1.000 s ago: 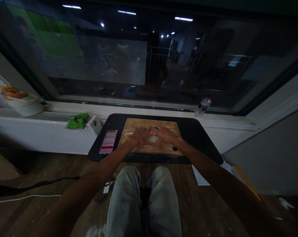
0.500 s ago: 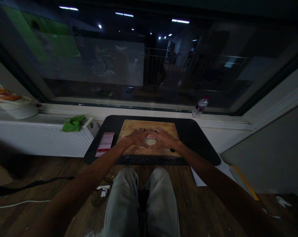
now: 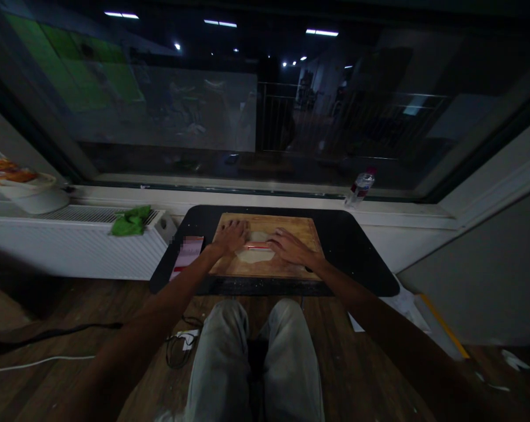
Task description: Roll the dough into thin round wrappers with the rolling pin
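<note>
A flat, pale sheet of dough [image 3: 252,256] lies on a wooden cutting board [image 3: 265,269]. Across the dough runs a short rolling pin [image 3: 258,246], pinkish with a red streak; only its middle shows. My left hand [image 3: 232,235] covers the pin's left end, fingers pointing forward over the board. Over the right end rests my right hand [image 3: 288,245], its fingers bent towards the middle. Both palms are down, and the pin's ends are hidden under them.
The board lies on a black table [image 3: 344,252]. A phone with a lit screen [image 3: 188,255] is at its left. On the windowsill stands a plastic bottle [image 3: 360,186]. A green cloth [image 3: 132,221] and a white bucket [image 3: 40,195] are by the radiator [image 3: 93,249]. Cables [image 3: 177,350] lie on the floor.
My hands have moved apart, the left one shifting left. The rolling pin has come slightly nearer and left, and more of the dough shows.
</note>
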A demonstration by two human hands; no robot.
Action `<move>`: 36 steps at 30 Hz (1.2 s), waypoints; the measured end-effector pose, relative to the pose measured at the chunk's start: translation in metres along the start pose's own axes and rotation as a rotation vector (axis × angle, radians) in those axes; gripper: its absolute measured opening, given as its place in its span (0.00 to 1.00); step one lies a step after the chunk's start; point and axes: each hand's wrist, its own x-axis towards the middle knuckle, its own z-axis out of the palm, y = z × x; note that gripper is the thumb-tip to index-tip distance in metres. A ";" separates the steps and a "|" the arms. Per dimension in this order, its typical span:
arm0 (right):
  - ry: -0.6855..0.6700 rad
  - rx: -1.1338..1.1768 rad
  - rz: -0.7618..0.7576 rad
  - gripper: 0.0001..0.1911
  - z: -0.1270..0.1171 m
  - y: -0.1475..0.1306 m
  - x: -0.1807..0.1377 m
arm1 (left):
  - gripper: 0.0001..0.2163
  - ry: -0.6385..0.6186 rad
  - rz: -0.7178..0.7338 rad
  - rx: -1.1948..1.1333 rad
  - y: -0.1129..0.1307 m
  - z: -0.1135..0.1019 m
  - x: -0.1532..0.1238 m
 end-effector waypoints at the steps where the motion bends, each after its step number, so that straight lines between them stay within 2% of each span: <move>1: 0.041 -0.013 0.050 0.21 0.001 0.000 0.004 | 0.28 0.007 -0.017 0.020 0.000 0.002 0.000; 3: 0.102 -0.067 0.181 0.23 0.004 0.002 0.011 | 0.30 0.015 -0.038 0.056 0.000 0.006 -0.002; 5: 0.083 -0.131 0.261 0.25 0.006 0.007 0.018 | 0.31 0.004 -0.049 0.073 0.000 0.009 -0.005; 9: -0.034 -0.206 0.188 0.29 0.009 0.026 0.026 | 0.32 0.012 -0.057 0.095 -0.001 0.018 -0.016; 12: -0.047 -0.203 0.128 0.32 0.013 0.042 0.032 | 0.32 0.060 -0.027 0.125 -0.001 0.026 -0.025; 15: -0.037 -0.185 0.151 0.39 0.020 0.055 0.038 | 0.34 0.099 -0.011 0.130 0.003 0.030 -0.033; 18: -0.054 -0.184 0.193 0.43 0.026 0.061 0.044 | 0.35 0.124 -0.074 0.104 0.009 0.030 -0.042; 24: -0.061 -0.165 0.228 0.45 0.029 0.064 0.055 | 0.34 0.135 -0.149 0.039 0.022 0.031 -0.054; 28: -0.048 -0.170 0.234 0.44 0.030 0.065 0.065 | 0.34 0.149 -0.261 -0.001 0.033 0.036 -0.057; 36: -0.053 -0.188 0.246 0.42 0.020 0.050 0.079 | 0.33 0.170 -0.340 -0.042 0.060 0.041 -0.077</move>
